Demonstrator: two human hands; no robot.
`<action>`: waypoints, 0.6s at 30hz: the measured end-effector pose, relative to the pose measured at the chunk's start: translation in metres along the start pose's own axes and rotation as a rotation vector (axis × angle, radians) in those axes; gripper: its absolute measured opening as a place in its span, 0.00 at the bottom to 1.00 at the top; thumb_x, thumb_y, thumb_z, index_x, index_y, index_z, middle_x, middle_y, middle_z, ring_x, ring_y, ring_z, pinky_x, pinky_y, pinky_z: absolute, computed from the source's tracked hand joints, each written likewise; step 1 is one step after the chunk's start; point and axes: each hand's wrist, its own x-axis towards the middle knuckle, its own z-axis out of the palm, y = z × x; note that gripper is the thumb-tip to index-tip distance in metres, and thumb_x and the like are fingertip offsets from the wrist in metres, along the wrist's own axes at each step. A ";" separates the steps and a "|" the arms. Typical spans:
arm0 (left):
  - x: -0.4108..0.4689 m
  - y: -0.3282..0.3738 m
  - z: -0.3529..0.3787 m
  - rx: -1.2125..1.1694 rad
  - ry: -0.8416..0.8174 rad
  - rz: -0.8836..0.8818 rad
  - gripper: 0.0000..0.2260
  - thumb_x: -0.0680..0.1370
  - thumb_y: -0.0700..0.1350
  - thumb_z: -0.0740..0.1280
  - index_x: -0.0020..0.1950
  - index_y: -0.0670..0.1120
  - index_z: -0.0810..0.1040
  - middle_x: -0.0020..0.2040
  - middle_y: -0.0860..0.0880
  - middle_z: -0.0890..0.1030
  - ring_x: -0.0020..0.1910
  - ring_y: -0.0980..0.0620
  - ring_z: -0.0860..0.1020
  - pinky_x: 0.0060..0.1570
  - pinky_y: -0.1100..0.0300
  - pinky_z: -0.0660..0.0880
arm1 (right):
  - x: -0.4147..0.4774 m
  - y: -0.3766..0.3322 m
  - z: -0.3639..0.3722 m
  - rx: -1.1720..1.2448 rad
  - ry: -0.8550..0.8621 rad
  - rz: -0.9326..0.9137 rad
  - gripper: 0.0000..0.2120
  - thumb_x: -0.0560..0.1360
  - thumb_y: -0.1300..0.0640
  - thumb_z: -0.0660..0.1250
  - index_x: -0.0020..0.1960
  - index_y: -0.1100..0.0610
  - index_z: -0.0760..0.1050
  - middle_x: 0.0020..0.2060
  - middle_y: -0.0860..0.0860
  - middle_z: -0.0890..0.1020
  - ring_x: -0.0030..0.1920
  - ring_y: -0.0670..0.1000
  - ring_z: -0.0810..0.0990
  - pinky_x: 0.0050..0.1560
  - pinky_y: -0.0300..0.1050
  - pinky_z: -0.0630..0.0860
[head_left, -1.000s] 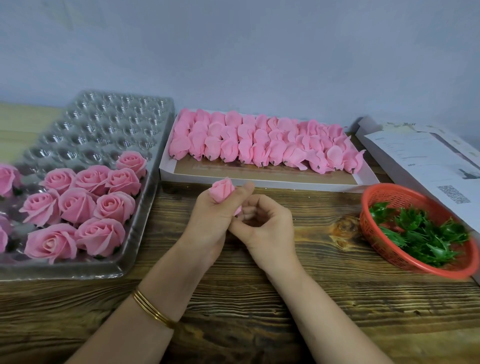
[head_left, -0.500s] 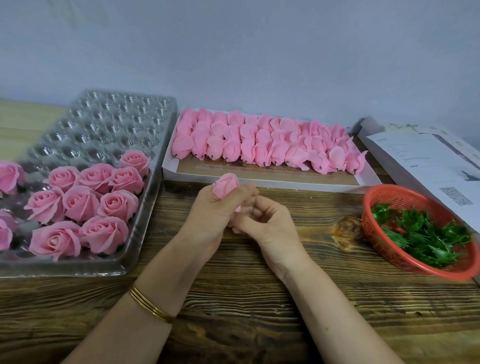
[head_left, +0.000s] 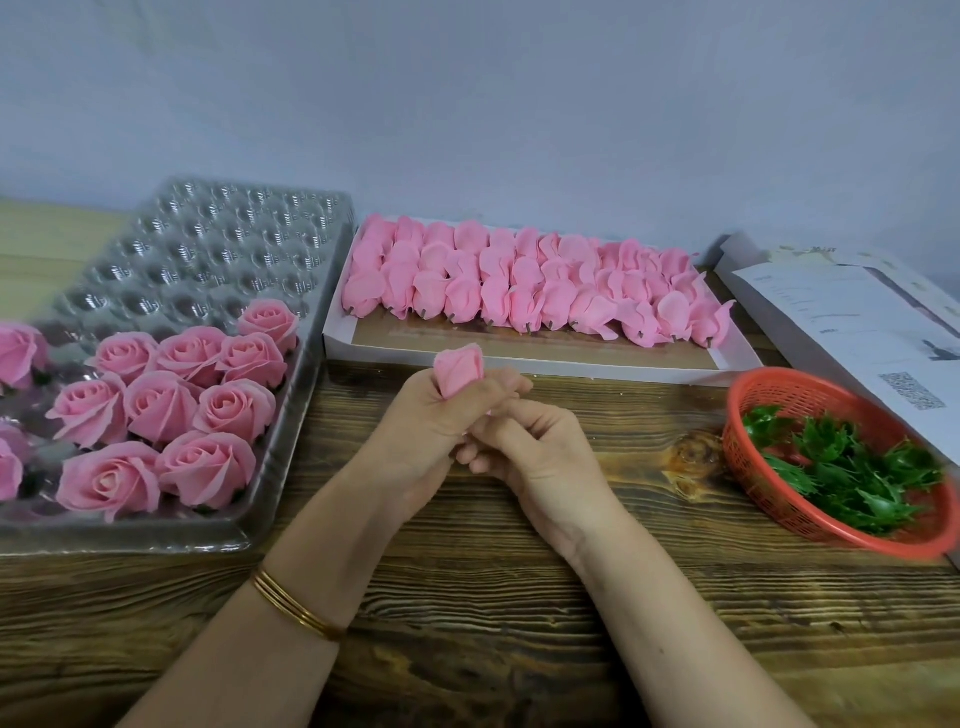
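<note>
Wood table (head_left: 467, 597) fills the near scene. Clear plastic tray (head_left: 208, 249) far left w/ finished pink roses (head_left: 156, 405) in its near cups. White box (head_left: 519, 361) at far centre holds rows of pink buds (head_left: 519, 291). Papers (head_left: 841, 322) far right. Red basket (head_left: 769, 384) at right w/ green leaves (head_left: 857, 473). L hand (head_left: 431, 421) at centre grips the single bud (head_left: 458, 370), tip up, just near of the box edge. R hand (head_left: 540, 457) is curled against L's fingers; can't tell if it pinches the bud base. Gold bangles (head_left: 296, 605) on L wrist.
</note>
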 end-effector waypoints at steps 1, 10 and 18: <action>0.000 0.001 0.000 -0.012 -0.005 -0.003 0.17 0.68 0.54 0.72 0.46 0.42 0.85 0.42 0.38 0.75 0.35 0.43 0.68 0.38 0.51 0.67 | 0.001 -0.001 0.000 0.074 -0.031 0.050 0.13 0.75 0.66 0.67 0.35 0.57 0.84 0.30 0.54 0.81 0.32 0.47 0.78 0.36 0.35 0.76; 0.003 -0.006 0.000 0.027 0.107 0.047 0.20 0.65 0.54 0.74 0.44 0.37 0.83 0.44 0.34 0.84 0.43 0.41 0.82 0.52 0.40 0.79 | 0.000 0.004 -0.002 -0.038 0.061 -0.070 0.10 0.65 0.67 0.75 0.44 0.59 0.82 0.36 0.53 0.84 0.39 0.48 0.82 0.45 0.40 0.79; 0.003 -0.005 0.001 0.002 0.030 0.014 0.13 0.68 0.54 0.76 0.43 0.45 0.86 0.43 0.34 0.78 0.43 0.38 0.74 0.43 0.48 0.72 | -0.001 0.004 -0.002 -0.129 0.082 -0.135 0.03 0.68 0.65 0.74 0.39 0.59 0.82 0.32 0.56 0.82 0.35 0.49 0.78 0.41 0.39 0.77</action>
